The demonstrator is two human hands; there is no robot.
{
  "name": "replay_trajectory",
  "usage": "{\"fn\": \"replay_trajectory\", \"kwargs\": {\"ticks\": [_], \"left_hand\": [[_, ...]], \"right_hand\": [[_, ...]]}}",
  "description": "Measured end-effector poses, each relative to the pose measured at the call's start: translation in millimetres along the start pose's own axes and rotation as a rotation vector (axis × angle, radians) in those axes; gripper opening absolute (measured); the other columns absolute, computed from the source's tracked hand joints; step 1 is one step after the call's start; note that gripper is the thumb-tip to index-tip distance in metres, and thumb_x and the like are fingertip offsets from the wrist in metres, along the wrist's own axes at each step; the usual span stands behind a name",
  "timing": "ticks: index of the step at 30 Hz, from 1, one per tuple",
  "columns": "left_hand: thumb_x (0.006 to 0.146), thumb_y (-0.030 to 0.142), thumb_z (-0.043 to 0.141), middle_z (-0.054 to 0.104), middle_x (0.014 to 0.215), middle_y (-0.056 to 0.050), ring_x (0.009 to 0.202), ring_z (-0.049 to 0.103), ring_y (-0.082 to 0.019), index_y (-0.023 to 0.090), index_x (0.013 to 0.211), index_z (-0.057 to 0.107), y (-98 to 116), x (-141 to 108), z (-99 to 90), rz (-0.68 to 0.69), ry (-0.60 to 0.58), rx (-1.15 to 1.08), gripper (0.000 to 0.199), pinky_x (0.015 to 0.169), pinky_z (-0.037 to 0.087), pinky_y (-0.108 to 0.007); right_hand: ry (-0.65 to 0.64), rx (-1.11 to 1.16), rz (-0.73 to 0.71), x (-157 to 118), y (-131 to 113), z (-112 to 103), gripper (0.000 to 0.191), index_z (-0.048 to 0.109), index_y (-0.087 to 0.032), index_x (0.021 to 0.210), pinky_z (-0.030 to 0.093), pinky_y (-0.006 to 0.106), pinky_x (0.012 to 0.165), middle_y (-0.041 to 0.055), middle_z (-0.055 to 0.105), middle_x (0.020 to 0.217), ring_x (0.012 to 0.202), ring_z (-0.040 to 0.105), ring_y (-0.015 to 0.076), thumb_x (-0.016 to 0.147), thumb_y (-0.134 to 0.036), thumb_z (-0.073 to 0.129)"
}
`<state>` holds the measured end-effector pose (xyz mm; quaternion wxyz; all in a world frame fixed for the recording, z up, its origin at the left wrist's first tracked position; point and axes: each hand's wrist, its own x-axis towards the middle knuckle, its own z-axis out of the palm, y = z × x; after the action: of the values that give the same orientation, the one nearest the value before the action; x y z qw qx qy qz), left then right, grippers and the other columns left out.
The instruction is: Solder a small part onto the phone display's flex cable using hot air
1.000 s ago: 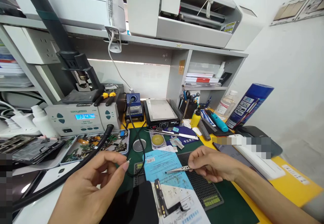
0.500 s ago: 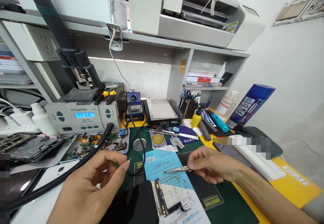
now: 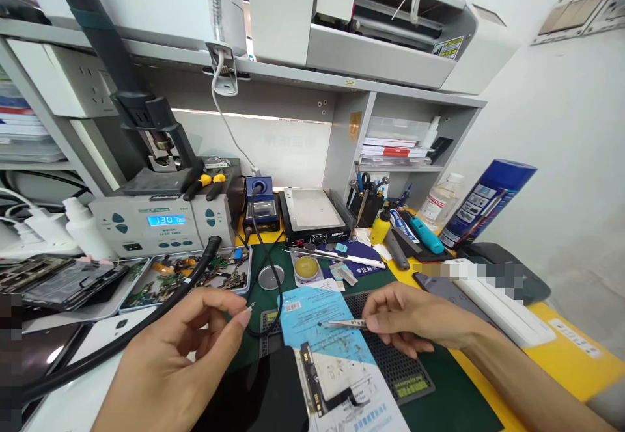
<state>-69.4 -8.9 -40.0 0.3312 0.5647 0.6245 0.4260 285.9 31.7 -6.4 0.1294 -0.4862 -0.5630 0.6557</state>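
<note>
Hold the small pale piece (image 3: 252, 306) steady in the left hand (image 3: 185, 347), with grip clamped on it between thumb and forefinger, left of the blue-and-white sheet (image 3: 303, 324); with the right hand (image 3: 415, 318) clamped on the tweezers (image 3: 349, 323) over that sheet, best squeeze lightly

black cable (image 3: 281, 294) perhaps hems in left hand (image 3: 178, 357)

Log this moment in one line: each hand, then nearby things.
left hand: pinching small piece | right hand: holding tweezers, tips over blue-and-white sheet | nearby: black glossy panel, perforated mat
</note>
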Motion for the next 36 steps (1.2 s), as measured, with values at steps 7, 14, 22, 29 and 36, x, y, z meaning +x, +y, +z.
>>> {"fn": "replay_trajectory", "kwargs": {"ticks": [7,14,22,29,36], "left_hand": [[0.075,0.068,0.072,0.067,0.083,0.003,0.077,0.057,-0.017,0.031,0.097,0.066,27,-11,10.3,-0.036,0.087,-0.073,0.043,0.05,0.032,-0.022],[0.075,0.068,0.072,0.065,0.081,0.003,0.075,0.053,-0.017,0.03,0.097,0.065,37,-17,13.2,-0.05,0.103,-0.089,0.044,0.054,0.03,-0.025],[0.076,0.066,0.074,0.057,0.073,0.004,0.067,0.046,-0.015,0.03,0.096,0.065,31,-16,15.0,-0.012,0.09,-0.102,0.042,0.054,0.032,-0.025],[0.079,0.065,0.073,0.056,0.072,0.004,0.066,0.05,-0.015,0.032,0.1,0.067,19,-14,13.7,0.023,0.078,-0.054,0.04,0.052,0.034,-0.022],[0.074,0.062,0.079,0.059,0.068,0.003,0.058,0.055,-0.015,0.028,0.095,0.07,19,-11,14.8,0.116,0.098,-0.073,0.041,0.044,0.038,-0.021]], "right_hand": [[0.042,-0.196,-0.08,-6,-3,1,0.04,0.066,-0.015,0.101,0.034,0.015,0.036,-0.0055,0.058,0.067,0.048,0.053,0.007,0.084,-0.049,0.082],[0.204,-0.462,-0.145,-17,-13,10,0.026,0.075,-0.017,0.097,0.045,0.026,0.061,0.0046,0.07,0.086,0.073,0.06,0.0167,0.092,-0.042,0.072],[0.254,-0.679,-0.149,-25,-14,9,0.017,0.081,-0.025,0.095,0.045,0.031,0.071,0.0049,0.072,0.102,0.087,0.065,0.0225,0.09,-0.039,0.073],[0.253,-0.737,-0.117,-31,-16,8,0.018,0.08,-0.027,0.098,0.043,0.03,0.069,0.0027,0.072,0.105,0.09,0.065,0.023,0.09,-0.042,0.073],[0.248,-0.743,-0.117,-31,-19,9,0.02,0.079,-0.026,0.102,0.044,0.03,0.072,0.003,0.073,0.108,0.093,0.066,0.024,0.088,-0.039,0.075]]}}
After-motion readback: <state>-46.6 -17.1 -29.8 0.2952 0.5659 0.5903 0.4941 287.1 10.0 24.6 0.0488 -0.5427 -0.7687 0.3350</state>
